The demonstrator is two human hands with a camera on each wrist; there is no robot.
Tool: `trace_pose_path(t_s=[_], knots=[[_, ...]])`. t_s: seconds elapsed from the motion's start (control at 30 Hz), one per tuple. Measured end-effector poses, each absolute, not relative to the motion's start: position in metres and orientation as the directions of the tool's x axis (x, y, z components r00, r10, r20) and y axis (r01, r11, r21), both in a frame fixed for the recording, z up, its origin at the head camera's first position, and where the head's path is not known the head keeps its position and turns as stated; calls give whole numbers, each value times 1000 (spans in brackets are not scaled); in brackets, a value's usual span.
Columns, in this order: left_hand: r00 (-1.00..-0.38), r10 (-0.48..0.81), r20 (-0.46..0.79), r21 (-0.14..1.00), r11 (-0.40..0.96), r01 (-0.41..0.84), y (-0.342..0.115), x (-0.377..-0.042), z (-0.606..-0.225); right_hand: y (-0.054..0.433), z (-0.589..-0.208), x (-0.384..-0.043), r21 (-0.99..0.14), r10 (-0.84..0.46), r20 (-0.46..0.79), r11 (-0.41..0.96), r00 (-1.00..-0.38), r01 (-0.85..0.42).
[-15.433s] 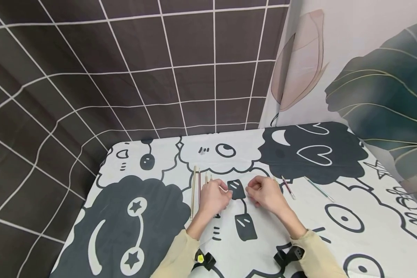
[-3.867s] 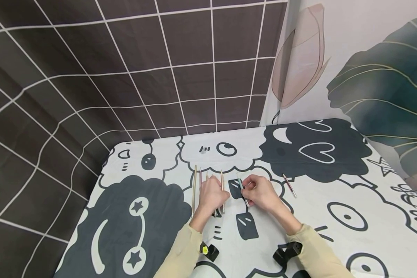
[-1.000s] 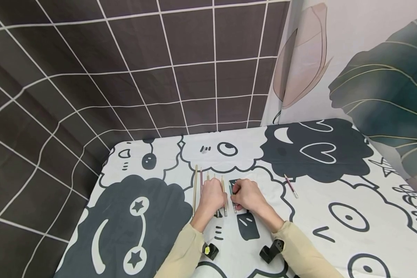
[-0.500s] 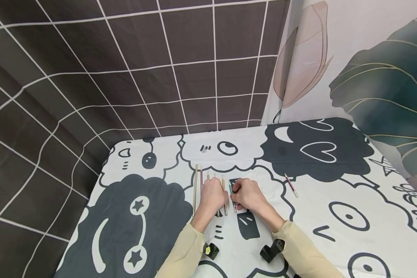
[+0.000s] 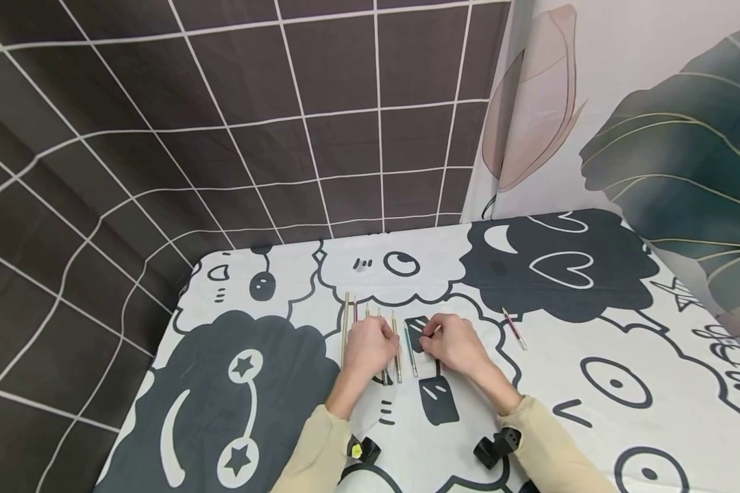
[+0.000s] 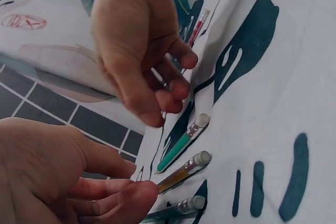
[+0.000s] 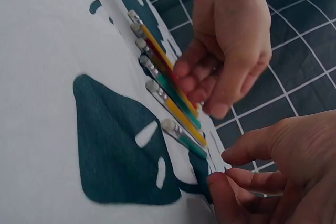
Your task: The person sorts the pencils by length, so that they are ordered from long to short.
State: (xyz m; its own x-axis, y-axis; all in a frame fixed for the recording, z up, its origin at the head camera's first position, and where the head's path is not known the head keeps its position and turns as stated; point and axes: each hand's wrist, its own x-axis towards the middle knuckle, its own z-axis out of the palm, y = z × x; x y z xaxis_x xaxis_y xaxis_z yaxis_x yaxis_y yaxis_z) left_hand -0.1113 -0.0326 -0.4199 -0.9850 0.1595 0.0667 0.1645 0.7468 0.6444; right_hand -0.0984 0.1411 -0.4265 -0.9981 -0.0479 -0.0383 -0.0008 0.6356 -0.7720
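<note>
Several pencils with eraser ends lie side by side in a row on the table. The green pencil (image 5: 410,350) is at the row's right end, next to a yellow pencil (image 5: 397,352); a longer yellow one (image 5: 345,325) marks the left end. My left hand (image 5: 370,346) is over the middle of the row and covers parts of several pencils; its fingers are loosely bent with nothing between them. Just right of the green pencil is my right hand (image 5: 459,342), thumb and fingers loosely bent and apart from it. The right wrist view shows the row's erasers, including the green pencil's (image 7: 169,125).
A red pencil (image 5: 514,329) lies apart on the right, beyond my right hand. The tablecloth (image 5: 518,390) has black-and-white cartoon print. A dark grid-patterned curtain (image 5: 345,150) hangs along the far and left sides, and a leaf-printed cloth (image 5: 672,164) at the right.
The green pencil has come from the right side to the row's right end. In the last half second my right hand has let go of it and drawn slightly right.
</note>
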Motion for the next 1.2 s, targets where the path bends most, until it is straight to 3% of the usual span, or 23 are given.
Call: trace_pose_path(t_s=[0.37,0.57,0.8,1.2], knots=[[-972,121,203,703,672,231,-62,-102,-413,189,-417,-91,-681,39,140,730,-989,-67],[-978,89,189,734,648,201,-80,-95,-415,221,-415,-81,-651,99,197,757,-975,-55],[-980,58,189,765,618,184,-95,-90,-418,246,-415,-75,-636,149,224,771,-963,-29],[-976,20,218,784,592,187,-105,-86,-422,264,-423,-73,-601,211,162,796,-964,73]])
